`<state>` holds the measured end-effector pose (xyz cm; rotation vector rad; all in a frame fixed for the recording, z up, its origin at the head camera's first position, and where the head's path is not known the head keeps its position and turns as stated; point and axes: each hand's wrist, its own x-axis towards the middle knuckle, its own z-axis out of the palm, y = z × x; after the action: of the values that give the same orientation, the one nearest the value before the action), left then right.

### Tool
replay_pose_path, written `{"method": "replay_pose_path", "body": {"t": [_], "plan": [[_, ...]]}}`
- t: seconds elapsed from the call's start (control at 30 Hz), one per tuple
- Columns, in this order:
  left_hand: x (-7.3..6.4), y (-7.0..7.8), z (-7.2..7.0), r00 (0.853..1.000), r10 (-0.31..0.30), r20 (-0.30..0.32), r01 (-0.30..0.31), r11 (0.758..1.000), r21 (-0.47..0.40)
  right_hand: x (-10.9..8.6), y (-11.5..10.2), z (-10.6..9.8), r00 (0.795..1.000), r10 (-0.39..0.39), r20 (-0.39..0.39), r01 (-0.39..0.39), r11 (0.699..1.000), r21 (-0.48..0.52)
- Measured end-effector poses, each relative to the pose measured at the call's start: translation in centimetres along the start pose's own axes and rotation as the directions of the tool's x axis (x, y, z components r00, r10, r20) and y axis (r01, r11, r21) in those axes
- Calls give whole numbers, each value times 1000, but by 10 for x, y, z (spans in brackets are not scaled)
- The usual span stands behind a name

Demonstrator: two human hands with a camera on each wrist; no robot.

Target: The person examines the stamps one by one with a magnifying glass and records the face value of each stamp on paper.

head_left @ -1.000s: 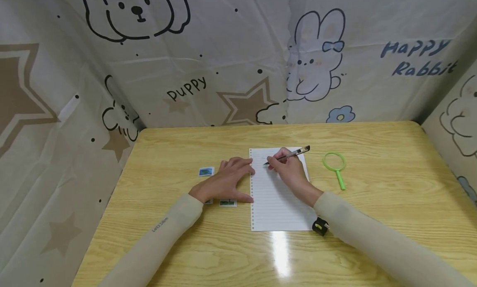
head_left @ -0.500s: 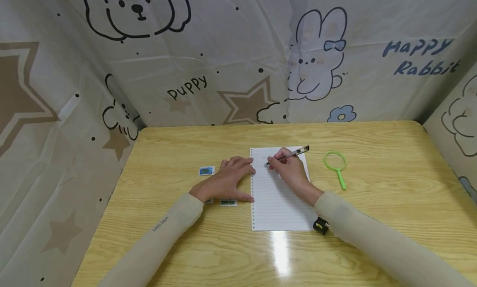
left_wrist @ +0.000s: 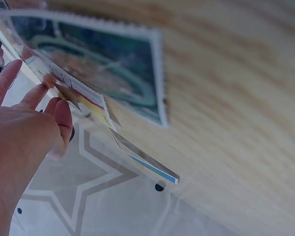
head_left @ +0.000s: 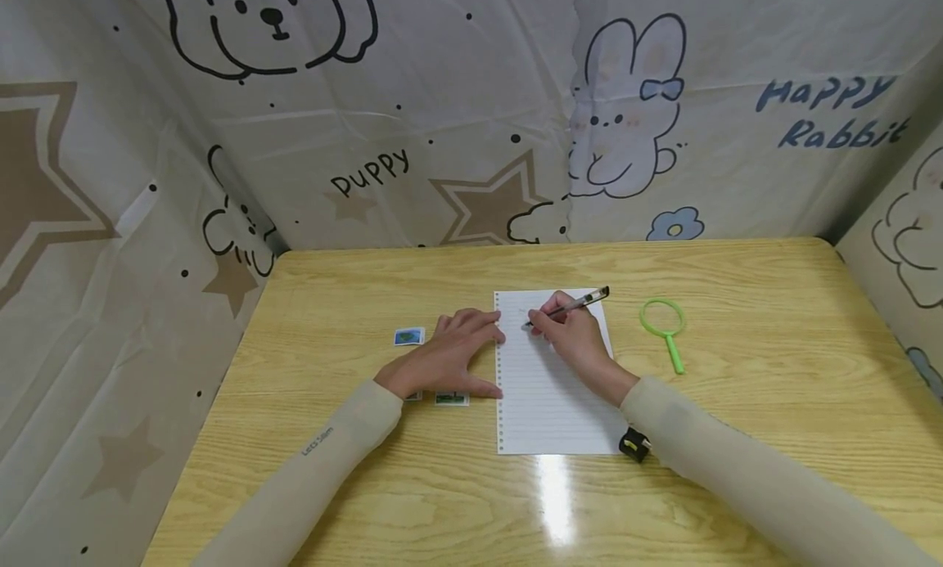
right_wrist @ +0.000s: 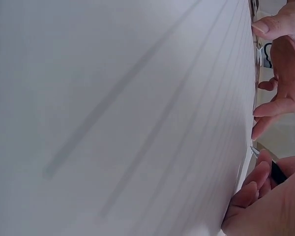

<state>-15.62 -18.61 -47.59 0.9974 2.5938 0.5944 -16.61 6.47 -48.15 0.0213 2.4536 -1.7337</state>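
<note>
A lined white sheet point(head_left: 548, 403) with punched holes down its left side lies at the middle of the wooden table point(head_left: 773, 387). My right hand point(head_left: 570, 334) grips a dark pen point(head_left: 578, 304), whose tip touches the top of the sheet point(right_wrist: 113, 98). Fingers of my right hand point(right_wrist: 258, 184) close round the pen point(right_wrist: 275, 172) in the right wrist view. My left hand point(head_left: 449, 356) lies flat with straight fingers at the sheet's left edge. It covers part of a stamp point(head_left: 451, 399). Another stamp point(head_left: 408, 336) lies just left of it. The left wrist view shows a stamp point(left_wrist: 103, 73) close up beside my left hand point(left_wrist: 24, 123).
A green magnifying glass point(head_left: 665, 330) lies right of the sheet. A small black and yellow object point(head_left: 633, 446) sits at the sheet's lower right corner under my right sleeve. Printed fabric walls point(head_left: 442, 109) close in the table at the back and both sides.
</note>
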Motion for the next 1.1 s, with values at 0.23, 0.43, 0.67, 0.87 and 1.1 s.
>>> {"method": "replay_pose_path", "body": {"t": [0.23, 0.43, 0.67, 0.87, 1.1], "plan": [[0, -1, 1, 1000, 3, 0, -3, 1000, 3, 1, 1, 1, 1000, -9, -2, 9, 1000, -11], [0, -2, 2, 1000, 3, -3, -3, 1000, 9, 1, 2, 2, 1000, -14, -2, 14, 1000, -14], [0, -1, 1, 1000, 6, -3, -6, 1000, 10, 1, 1, 3, 1000, -8, -15, 8, 1000, -29], [-1, -1, 1, 1000, 9, 1, -9, 1000, 4, 0, 0, 2, 1000, -11, -16, 11, 1000, -23], [-1, -2, 2, 1000, 10, -3, -10, 1000, 5, 1, 1, 1, 999, -19, -27, 19, 1000, -10]]}}
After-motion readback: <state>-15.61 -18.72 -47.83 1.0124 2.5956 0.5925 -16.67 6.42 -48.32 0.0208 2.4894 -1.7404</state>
